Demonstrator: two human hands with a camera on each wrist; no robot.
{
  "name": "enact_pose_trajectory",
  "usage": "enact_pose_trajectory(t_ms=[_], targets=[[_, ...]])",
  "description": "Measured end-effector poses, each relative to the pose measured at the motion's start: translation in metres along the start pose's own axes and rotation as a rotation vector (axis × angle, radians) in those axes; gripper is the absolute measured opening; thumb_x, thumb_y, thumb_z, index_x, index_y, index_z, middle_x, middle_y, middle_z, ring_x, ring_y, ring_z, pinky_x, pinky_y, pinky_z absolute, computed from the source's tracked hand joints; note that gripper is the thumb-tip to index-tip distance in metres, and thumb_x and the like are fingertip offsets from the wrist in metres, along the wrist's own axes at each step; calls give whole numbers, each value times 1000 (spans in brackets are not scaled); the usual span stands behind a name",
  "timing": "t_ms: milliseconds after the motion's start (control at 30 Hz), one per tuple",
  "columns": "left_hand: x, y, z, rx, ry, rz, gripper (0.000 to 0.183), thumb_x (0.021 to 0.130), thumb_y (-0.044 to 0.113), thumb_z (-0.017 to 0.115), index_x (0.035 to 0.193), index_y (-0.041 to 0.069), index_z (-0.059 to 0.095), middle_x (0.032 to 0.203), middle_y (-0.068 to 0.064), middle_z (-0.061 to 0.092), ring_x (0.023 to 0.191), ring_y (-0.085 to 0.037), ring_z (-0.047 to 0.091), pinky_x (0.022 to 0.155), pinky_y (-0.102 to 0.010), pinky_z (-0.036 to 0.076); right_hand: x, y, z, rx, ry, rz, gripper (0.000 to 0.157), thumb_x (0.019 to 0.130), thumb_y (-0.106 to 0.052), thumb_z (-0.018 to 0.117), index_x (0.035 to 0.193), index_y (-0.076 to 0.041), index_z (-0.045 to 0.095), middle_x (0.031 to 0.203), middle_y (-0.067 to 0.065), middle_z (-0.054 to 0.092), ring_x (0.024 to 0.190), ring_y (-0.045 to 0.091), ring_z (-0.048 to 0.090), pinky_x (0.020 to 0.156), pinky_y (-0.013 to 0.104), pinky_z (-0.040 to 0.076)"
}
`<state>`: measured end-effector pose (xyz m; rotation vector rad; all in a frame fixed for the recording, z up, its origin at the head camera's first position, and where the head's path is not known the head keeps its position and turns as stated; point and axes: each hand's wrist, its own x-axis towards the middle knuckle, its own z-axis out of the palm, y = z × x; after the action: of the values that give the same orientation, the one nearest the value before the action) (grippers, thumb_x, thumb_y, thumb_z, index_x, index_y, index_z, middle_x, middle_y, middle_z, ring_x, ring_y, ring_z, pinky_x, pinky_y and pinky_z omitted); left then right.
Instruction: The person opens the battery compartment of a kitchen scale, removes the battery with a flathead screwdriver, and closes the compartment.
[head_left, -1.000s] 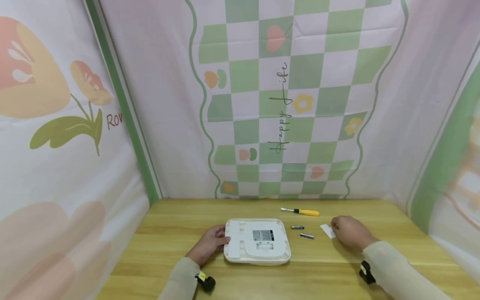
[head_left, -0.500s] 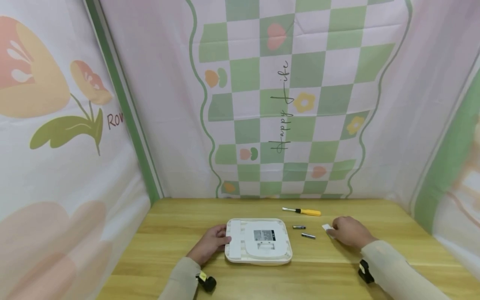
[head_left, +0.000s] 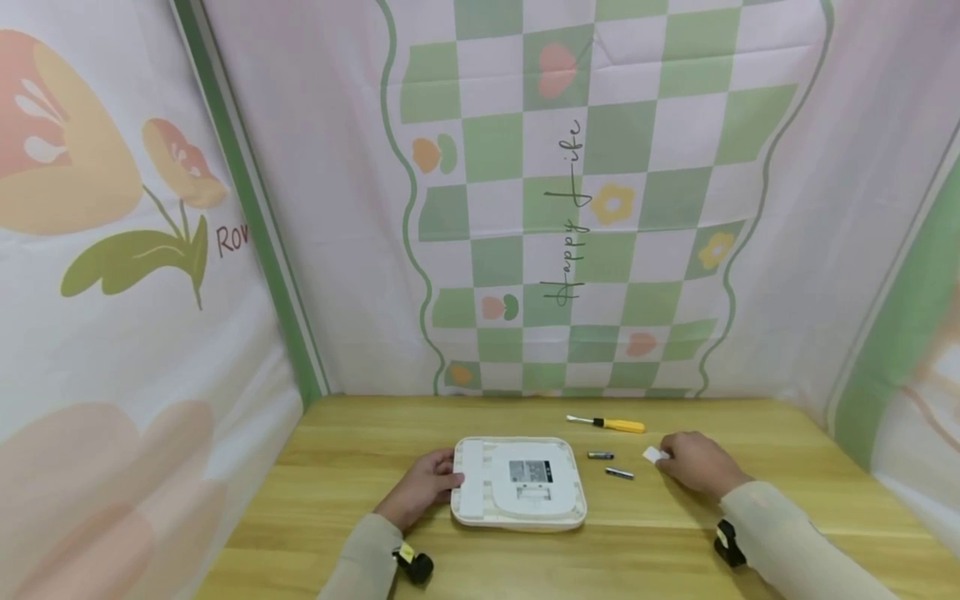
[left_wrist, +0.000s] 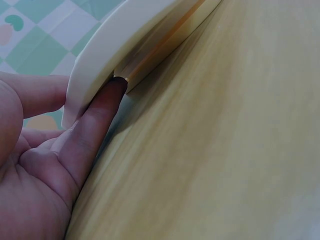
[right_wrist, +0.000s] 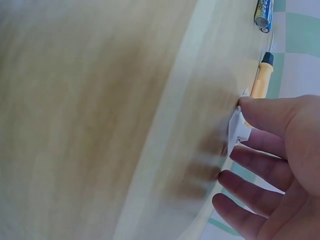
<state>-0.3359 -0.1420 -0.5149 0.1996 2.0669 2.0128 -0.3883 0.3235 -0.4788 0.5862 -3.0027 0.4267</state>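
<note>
A flat white square device with rounded corners lies on the table, a label and an uncovered battery compartment facing up. My left hand grips its left edge. In the left wrist view, a finger reaches under the rim of the device while the thumb lies against its outer side. Over to the right, my right hand pinches a small white plastic cover. The right wrist view has this cover between thumb and fingers, tilted close over the tabletop. Two small batteries lie between device and right hand.
A screwdriver with a yellow handle lies behind the batteries. The wooden table ends at a printed fabric backdrop, with more fabric on both sides. A small black camera sits on each wrist.
My right hand has taken hold of the white cover, which lay flat beside the fingers and now tilts up in them. The left hand keeps its grip; the head view has shifted slightly.
</note>
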Motion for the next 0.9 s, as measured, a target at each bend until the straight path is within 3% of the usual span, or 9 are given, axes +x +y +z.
enact_pose_trajectory(t_ms=[233,600,900], targets=[[1,-1,-2,4,4,-6,61,93,6,65,142,-12,34,116,-15,63,102,-26,63,84,-37,55,2,2,5,0,43,-24,12,85,-13,71,92,-4,70,82,3,66,72,19,59,67,47,52],[-3,-1,0,0,4,12,60,92,5,65,141,-12,35,115,-16,63,100,-25,63,83,-38,56,0,4,7,11,81,-41,19,83,-10,72,99,-1,69,86,6,67,75,22,61,68,47,53],[-2,1,1,15,5,17,60,92,7,65,141,-12,36,117,-16,63,101,-25,63,83,-37,56,1,5,7,29,75,-38,27,85,-13,71,104,6,68,93,14,68,86,34,64,76,55,52]])
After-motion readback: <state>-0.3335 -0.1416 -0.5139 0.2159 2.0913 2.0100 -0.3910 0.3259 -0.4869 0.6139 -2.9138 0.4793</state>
